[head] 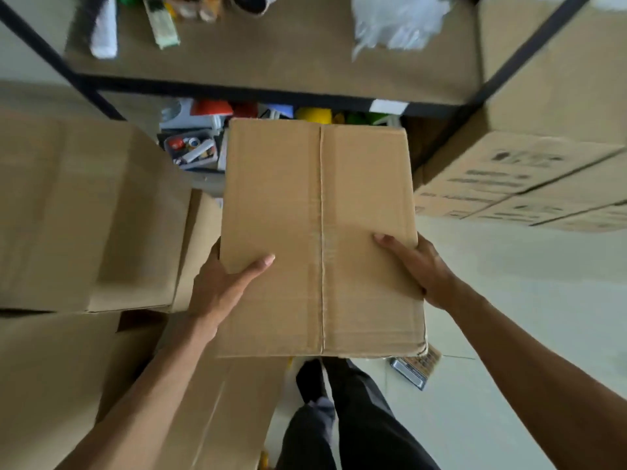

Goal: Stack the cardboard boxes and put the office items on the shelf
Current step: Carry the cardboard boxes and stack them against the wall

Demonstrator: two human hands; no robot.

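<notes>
A closed brown cardboard box [288,205] with a taped centre seam is held up in front of me, in the middle of the view. My left hand [220,286] grips its near left edge with the thumb on top. Over on the near right edge is my right hand [420,266], thumb also lying on the top face. Behind the box stands the metal shelf [271,93], its brown board carrying a white bottle [103,32] and a crumpled clear plastic bag [397,22].
Large cardboard boxes [78,212] are stacked at my left, and printed ones [529,178] at the right. A grey tray of small office items [193,150] lies under the shelf. A calculator [415,368] lies on the pale floor near my dark-trousered legs [342,418].
</notes>
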